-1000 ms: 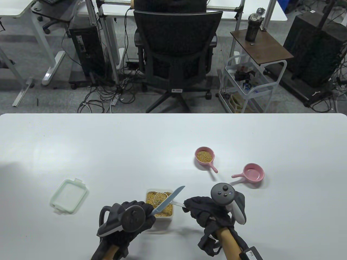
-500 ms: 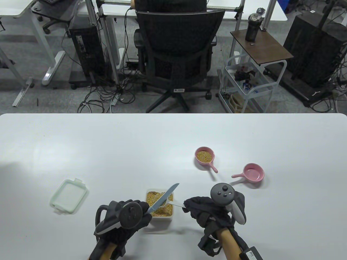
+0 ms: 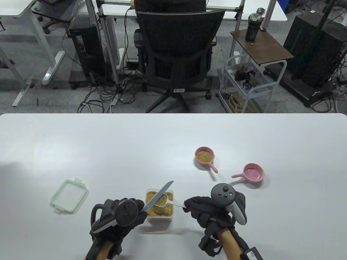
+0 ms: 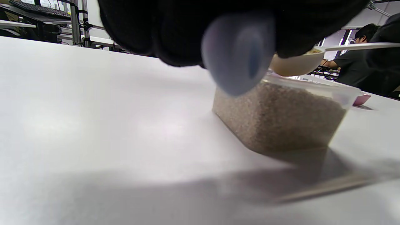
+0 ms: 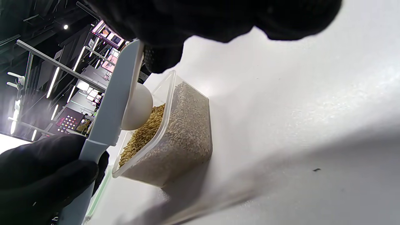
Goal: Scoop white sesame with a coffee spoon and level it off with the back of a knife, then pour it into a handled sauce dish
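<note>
Knife [image 3: 158, 195] drawn back across spoon [image 3: 162, 201], left hand [image 3: 122, 216] gripping knife, right hand [image 3: 206, 214] pinching spoon

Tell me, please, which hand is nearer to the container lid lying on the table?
The left. The left hand holds the knife just right of the lid, with bare table between them. The right hand is farther away, beyond the sesame container.

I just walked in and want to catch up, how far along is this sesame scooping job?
Done: one pink dish already holds sesame, and the spoon is loaded above the container. In hand: the left hand lays the knife across the spoon, which the right hand holds, levelling it. Left: pouring into a dish; the other pink dish looks empty.
</note>
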Motion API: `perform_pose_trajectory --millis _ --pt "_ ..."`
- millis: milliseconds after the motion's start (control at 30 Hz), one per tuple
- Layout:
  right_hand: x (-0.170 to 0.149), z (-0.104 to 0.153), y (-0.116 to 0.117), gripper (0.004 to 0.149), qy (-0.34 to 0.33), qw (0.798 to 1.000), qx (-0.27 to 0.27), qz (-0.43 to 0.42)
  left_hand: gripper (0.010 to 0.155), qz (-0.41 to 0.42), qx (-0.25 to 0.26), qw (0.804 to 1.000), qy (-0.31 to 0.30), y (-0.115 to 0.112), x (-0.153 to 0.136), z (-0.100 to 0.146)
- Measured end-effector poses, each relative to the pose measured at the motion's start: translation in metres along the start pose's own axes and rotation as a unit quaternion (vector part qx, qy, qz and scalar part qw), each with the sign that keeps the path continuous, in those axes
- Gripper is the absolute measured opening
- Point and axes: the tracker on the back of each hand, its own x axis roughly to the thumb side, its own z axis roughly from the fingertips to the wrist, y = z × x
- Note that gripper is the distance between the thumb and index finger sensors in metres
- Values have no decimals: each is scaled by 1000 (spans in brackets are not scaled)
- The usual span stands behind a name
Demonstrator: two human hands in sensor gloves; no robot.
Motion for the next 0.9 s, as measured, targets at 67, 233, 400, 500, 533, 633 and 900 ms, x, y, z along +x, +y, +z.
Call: perform_pose_trajectory --millis 67,233,400,500,533,633,900 --pt "0 0 0 39 0 1000 -1 1 42 -3 1 1000 2 0 0 0" --pt "0 1 0 39 -1 1000 -1 6 42 -4 0 1000 6 1 -1 1" --pt "0 1 0 39 -2 1000 -2 7 42 -6 1 1000 10 2 -3 1" --pt "1 1 -1 39 -3 1000 0 5 42 -7 -2 1000 13 2 -4 1" --pt "1 2 -1 39 -3 1000 -1 5 42 -7 -4 1000 14 2 -4 1" --pt "1 2 -1 39 -3 1000 0 6 42 -8 -3 1000 18 3 -6 2" --pt "1 3 -2 39 -4 1000 -2 0 42 2 18 999 33 8 -15 5"
